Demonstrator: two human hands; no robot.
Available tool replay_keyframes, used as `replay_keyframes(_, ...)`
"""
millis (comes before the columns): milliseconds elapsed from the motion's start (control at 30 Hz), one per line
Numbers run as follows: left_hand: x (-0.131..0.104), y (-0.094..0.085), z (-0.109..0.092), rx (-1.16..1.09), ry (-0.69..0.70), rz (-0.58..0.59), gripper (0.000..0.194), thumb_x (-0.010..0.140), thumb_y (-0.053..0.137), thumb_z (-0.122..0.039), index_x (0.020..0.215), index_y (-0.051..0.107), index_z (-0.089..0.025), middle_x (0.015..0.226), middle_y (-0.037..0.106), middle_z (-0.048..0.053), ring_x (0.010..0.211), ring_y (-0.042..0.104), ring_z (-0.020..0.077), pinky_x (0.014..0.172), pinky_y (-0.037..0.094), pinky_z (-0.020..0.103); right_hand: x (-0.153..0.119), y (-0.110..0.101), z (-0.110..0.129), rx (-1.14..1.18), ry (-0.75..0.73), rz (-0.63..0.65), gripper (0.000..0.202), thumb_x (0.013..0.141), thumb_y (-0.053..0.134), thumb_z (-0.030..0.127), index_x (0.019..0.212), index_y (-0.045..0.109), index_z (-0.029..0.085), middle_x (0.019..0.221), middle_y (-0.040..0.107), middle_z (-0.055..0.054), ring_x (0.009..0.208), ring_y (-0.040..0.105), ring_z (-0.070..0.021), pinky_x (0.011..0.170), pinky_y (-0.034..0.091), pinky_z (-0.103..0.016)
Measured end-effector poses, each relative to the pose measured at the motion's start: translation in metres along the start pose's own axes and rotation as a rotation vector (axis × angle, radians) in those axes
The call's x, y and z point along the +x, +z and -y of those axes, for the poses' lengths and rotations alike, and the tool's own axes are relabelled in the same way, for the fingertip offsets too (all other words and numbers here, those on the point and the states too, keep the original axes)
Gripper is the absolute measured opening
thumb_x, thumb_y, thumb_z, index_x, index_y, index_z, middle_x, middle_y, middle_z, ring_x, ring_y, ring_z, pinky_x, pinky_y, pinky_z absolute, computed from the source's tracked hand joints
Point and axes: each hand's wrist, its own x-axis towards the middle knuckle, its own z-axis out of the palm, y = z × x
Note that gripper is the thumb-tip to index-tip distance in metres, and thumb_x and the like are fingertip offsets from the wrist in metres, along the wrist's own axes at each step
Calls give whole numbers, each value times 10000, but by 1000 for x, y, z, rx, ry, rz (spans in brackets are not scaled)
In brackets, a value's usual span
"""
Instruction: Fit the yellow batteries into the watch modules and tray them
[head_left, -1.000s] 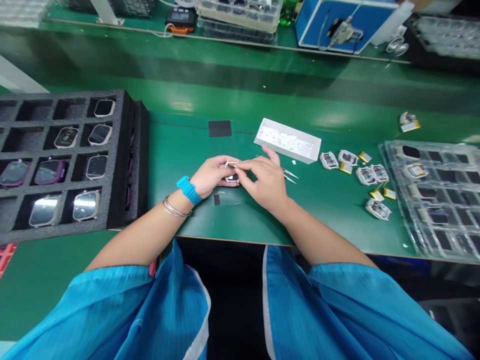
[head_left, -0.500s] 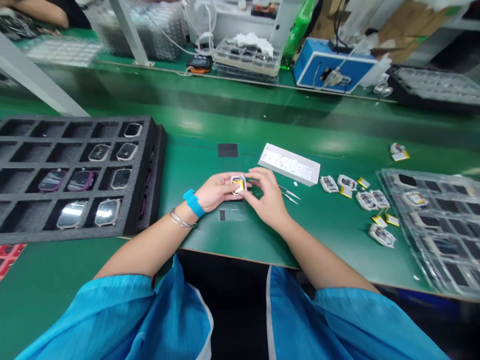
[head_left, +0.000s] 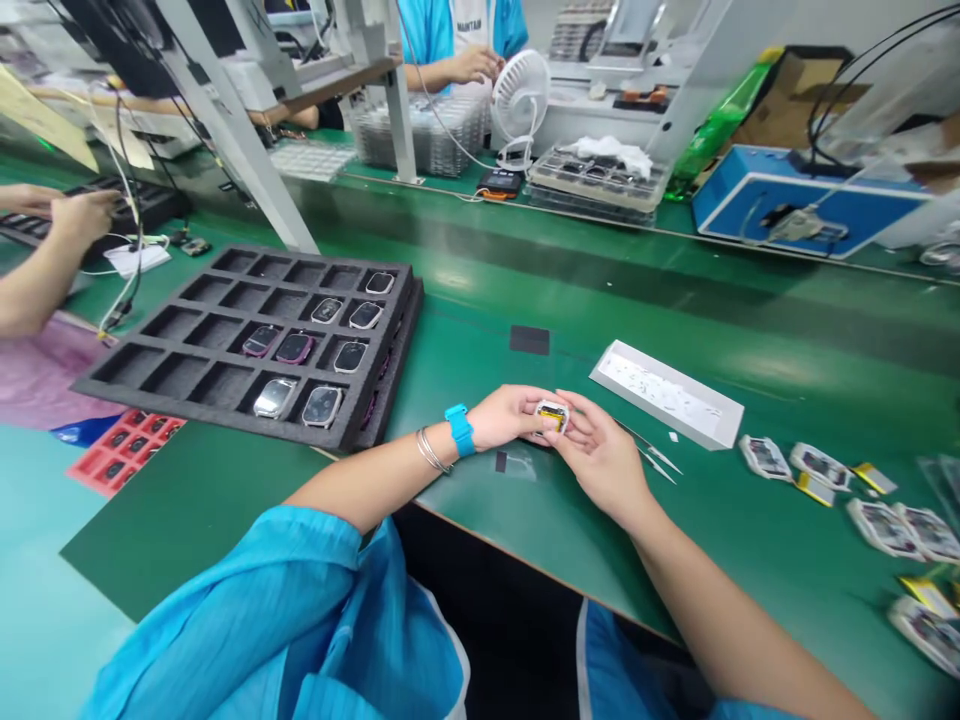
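Between my two hands is a small white smartwatch case (head_left: 553, 411) with a yellow battery showing inside. My left hand (head_left: 510, 415) is closed around its left side, thumb on its face. My right hand (head_left: 600, 450) grips the right edge with thumb and fingers. Tweezers (head_left: 654, 455) lie just right of my right hand. Beyond them sits a white tray (head_left: 667, 395) of tiny pieces. A clear film with a dark patch (head_left: 516, 463) lies below my hands, and a black rectangle (head_left: 529, 340) lies above them.
A black foam tray (head_left: 247, 350) with several watches stands at the left, stacked on another. Open watch cases (head_left: 821, 465) with yellow batteries are scattered at the right. Behind are a fan (head_left: 521, 95) and a blue box (head_left: 810, 205). Co-workers' hands (head_left: 82, 215) show at left and back.
The camera view has swung left, so the bench things sit further right and co-workers appear. Both hands still hold the watch case; the left thumb has shifted lower, baring more of the yellow battery.
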Motion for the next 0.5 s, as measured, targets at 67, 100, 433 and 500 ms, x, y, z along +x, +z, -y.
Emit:
replay_keyframes(67,2,0,-3,35,7,-18,626,533,985,-356,1053,737,-109,955,749,114,849,713,192,828,586,363,3,0,1,-6,-12,-13,786,658,857,573,1298,563,223,1284,714,-152,1108,740,-290,1006,611,-472)
replay_keyframes(100,2,1,-6,61,18,-37,609,566,973,-329,1083,736,-110,962,751,115,845,713,191,827,590,368,5,0,2,-6,-23,-15,801,650,864,570,1305,557,226,1281,716,-150,1123,734,-291,1026,598,-485)
replay_keyframes(433,-106,-6,-75,272,469,-255,634,822,786,-377,1416,592,-269,1287,689,95,1151,686,266,996,561,420,10,-12,8,54,-75,-195,710,681,835,636,1240,600,267,1241,736,-117,1192,698,-302,1113,509,-588)
replay_keyframes(500,-131,-19,-92,649,650,-490,661,773,818,-363,1392,611,-257,1247,685,86,1119,674,260,954,578,411,11,-10,7,63,-66,-184,716,666,835,657,1219,610,262,1221,743,-117,1182,703,-305,1102,518,-588)
